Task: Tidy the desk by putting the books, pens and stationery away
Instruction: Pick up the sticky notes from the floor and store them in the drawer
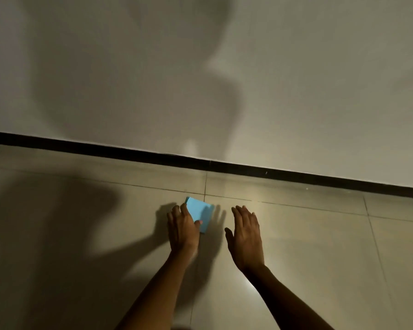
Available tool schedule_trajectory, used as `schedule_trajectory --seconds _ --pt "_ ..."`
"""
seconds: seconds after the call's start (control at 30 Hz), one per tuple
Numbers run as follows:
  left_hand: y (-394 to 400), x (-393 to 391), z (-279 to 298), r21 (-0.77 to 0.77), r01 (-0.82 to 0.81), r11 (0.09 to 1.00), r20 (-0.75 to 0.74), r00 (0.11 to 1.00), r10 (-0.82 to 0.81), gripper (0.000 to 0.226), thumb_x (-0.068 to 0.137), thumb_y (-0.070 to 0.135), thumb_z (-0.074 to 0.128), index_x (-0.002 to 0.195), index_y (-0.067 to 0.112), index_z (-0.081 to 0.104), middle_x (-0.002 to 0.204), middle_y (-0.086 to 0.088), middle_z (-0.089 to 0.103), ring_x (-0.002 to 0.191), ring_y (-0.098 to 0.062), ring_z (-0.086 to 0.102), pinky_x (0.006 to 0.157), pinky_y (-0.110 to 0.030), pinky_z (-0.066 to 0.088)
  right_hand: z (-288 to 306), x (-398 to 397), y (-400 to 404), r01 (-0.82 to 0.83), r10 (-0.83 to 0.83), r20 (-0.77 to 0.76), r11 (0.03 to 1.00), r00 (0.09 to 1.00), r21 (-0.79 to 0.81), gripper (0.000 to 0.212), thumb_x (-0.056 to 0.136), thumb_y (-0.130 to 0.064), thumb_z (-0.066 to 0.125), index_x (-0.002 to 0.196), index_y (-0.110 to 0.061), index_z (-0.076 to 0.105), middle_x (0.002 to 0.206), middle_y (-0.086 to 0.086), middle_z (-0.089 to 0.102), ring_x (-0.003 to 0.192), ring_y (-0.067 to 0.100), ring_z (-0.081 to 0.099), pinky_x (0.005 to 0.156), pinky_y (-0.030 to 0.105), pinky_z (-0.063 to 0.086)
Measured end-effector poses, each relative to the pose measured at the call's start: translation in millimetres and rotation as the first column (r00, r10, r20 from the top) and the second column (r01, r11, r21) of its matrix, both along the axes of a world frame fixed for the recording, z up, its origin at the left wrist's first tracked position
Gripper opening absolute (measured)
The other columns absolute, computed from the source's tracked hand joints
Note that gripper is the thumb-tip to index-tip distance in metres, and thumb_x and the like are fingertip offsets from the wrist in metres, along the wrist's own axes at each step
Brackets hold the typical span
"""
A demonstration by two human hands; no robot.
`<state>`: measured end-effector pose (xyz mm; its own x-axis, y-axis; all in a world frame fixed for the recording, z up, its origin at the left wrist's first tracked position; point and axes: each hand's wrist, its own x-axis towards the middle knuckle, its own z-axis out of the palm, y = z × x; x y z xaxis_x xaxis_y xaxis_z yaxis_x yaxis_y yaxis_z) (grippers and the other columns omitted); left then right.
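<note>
Beige floor tiles (308,246) fill the near view, with both forearms reaching out over them. Nearest, the right hand (246,236) hovers flat with straight fingers, holding nothing. Just beyond, the left hand (183,228) pinches a light-blue pad of paper (202,214), thumb on top, low over the tile joint. Farther off run a black skirting strip (296,173) and pale wall (296,79). No desk shows, so the pad seems not yet put away.
</note>
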<state>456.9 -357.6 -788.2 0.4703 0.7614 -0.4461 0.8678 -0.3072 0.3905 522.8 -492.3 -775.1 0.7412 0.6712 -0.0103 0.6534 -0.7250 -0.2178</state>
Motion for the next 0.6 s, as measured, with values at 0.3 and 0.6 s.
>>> schedule_trajectory --seconds 0.3,0.6 --pt "13 29 -61 0.140 0.050 0.989 -0.232 0.973 -0.017 0.093 0.060 0.050 0.081 0.130 0.009 0.035 0.125 -0.016 0.047 0.111 -0.032 0.048 0.086 -0.042 0.049 -42 21 -12 0.064 -0.066 0.017 0.996 0.998 0.061 0.051 0.082 -0.028 0.057 0.127 -0.003 0.056 0.129 0.015 0.060 0.123 0.033 0.056 0.106 0.047 0.035" --pt "-25 23 -29 -0.148 -0.092 0.985 0.004 0.996 0.094 0.041 0.084 0.006 0.066 0.121 -0.010 0.054 0.122 -0.026 0.059 0.112 -0.039 0.056 0.083 -0.037 0.046 -16 16 -61 0.170 -0.162 -0.084 0.981 0.983 0.097 0.052 0.083 -0.022 0.064 0.129 -0.001 0.052 0.131 0.017 0.056 0.125 0.035 0.052 0.109 0.049 0.035"
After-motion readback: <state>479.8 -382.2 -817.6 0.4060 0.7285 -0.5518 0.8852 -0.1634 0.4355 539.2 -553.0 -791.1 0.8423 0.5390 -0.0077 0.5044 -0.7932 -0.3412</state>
